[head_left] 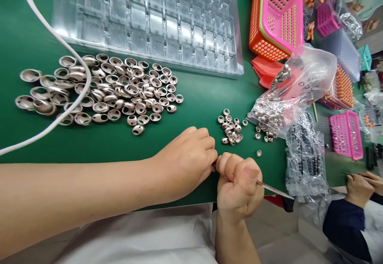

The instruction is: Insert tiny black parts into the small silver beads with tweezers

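My left hand (188,162) is closed in a pinch at the table's near edge. A small dark bit shows at its fingertips, too hidden to name. Right beside it, my right hand (239,182) is wrapped round a thin metal tool (273,189), whose flat narrow end sticks out to the right; its kind is unclear. The fingertips of both hands almost meet. Just beyond them lies a small pile of little silver metal rings (230,126). A larger heap of oval metal rings with side holes (119,84) spreads to the left.
A clear plastic compartment tray (179,62) lies behind the heap. A white cable (70,48) crosses the left side. To the right are a plastic bag of metal parts (287,96), stacked baskets (263,36), a bag with black parts (305,160) and a co-worker's hands (359,188).
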